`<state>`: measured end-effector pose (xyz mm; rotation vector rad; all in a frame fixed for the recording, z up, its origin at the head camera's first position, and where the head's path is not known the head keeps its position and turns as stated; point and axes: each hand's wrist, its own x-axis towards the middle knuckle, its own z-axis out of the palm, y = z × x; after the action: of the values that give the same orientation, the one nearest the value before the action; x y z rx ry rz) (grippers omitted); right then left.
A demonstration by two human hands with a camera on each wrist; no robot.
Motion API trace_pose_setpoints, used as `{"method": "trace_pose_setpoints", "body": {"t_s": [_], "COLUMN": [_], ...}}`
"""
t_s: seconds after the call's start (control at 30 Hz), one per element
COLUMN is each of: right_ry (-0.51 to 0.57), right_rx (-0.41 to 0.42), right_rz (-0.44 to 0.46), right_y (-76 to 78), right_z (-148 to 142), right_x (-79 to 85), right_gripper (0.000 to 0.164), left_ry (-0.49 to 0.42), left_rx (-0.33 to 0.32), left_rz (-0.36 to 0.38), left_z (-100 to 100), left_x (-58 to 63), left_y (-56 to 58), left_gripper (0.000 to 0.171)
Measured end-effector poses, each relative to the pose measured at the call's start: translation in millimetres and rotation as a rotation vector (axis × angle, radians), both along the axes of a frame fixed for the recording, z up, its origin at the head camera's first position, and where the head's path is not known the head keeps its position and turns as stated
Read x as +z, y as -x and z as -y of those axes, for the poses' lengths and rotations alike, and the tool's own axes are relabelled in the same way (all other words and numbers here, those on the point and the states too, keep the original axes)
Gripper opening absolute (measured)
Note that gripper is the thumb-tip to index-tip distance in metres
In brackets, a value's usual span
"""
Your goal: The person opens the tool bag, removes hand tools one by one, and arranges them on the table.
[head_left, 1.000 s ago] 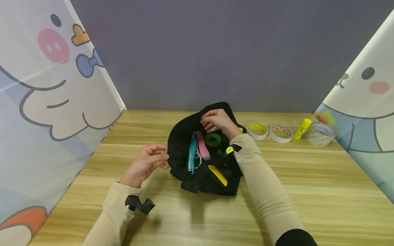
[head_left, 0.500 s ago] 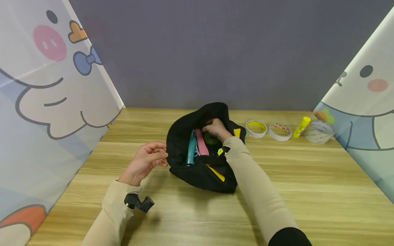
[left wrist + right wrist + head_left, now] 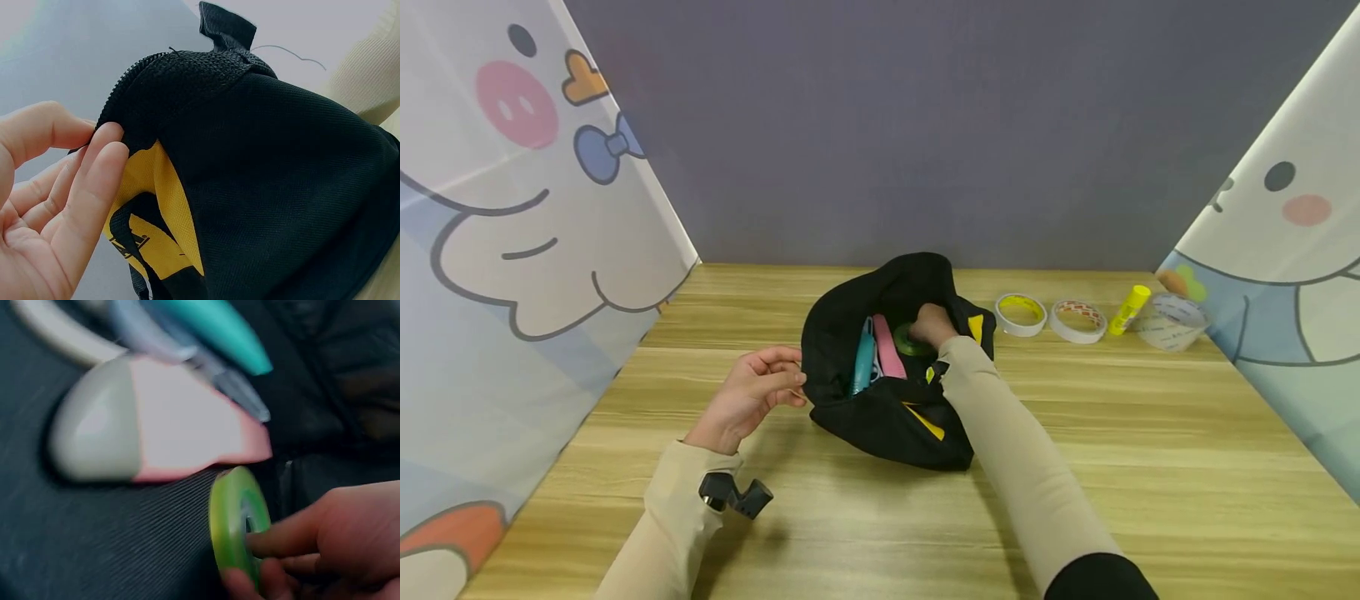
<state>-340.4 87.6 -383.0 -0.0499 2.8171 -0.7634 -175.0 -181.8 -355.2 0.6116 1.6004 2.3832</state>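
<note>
A black fabric bag (image 3: 880, 429) with yellow lining patches sits on the table, its zipped mouth gaping. My left hand (image 3: 752, 396) pinches the bag's left rim between thumb and fingers; the zipper edge (image 3: 134, 75) shows in the left wrist view. Inside the bag, my right hand (image 3: 932, 325) grips a green tape roll (image 3: 228, 519), with a finger through its hole and others at its lower rim. Beside the roll lie a pink object with a grey end (image 3: 169, 419) and a slim teal object (image 3: 864, 358). The right fingers are partly hidden in the head view.
Right of the bag stand two white tape rolls, one with a yellow core (image 3: 1021, 315) and one with a patterned core (image 3: 1078, 322). Farther right are a yellow glue stick (image 3: 1129, 310) and a wide clear tape roll (image 3: 1172, 322). A grey panel (image 3: 880, 133) closes the back.
My right hand has gone down from above the bag's mouth into it and taken hold of the green tape roll. The bag's front edge has shifted. My left hand keeps its grip.
</note>
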Motion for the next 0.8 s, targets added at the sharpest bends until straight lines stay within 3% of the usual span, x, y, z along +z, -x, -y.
{"method": "trace_pose_setpoints", "body": {"t_s": [0.13, 0.2, 0.27, 0.3, 0.43, 0.5, 0.6, 0.8], "right_ry": [-0.104, -0.107, -0.111, -0.092, -0.091, -0.101, -0.138, -0.082], "right_rx": [0.041, 0.045, 0.054, 0.076, 0.117, 0.131, 0.157, 0.124], "right_rz": [-0.052, -0.052, -0.042, -0.072, -0.019, 0.041, 0.137, 0.204], "right_y": [-2.2, 0.7, 7.2, 16.9, 29.9, 30.7, 20.5, 1.0], "right_z": [5, 5, 4, 0, -6, -8, -9, -10], "right_x": [0.3, -0.9, -4.8, -16.3, -23.0, -18.6, 1.6, 33.6], "right_gripper": [0.009, 0.01, 0.011, 0.014, 0.011, 0.008, 0.009, 0.04], "left_ry": [0.006, 0.007, 0.007, 0.008, 0.004, 0.002, 0.0, 0.006], "left_rx": [0.007, 0.009, 0.011, 0.012, 0.008, 0.005, 0.003, 0.003], "left_rz": [0.003, 0.004, 0.002, 0.0, -0.004, -0.006, -0.01, -0.01], "left_z": [0, 0, 0, 0, 0, 0, 0, 1], "left_x": [0.7, 0.7, 0.5, 0.4, -0.2, -0.4, -0.5, 0.1], "left_y": [-0.6, -0.7, -0.6, -0.6, -0.1, 0.1, 0.2, -0.3], "left_gripper": [0.037, 0.037, 0.037, 0.037, 0.037, 0.037, 0.037, 0.038]}}
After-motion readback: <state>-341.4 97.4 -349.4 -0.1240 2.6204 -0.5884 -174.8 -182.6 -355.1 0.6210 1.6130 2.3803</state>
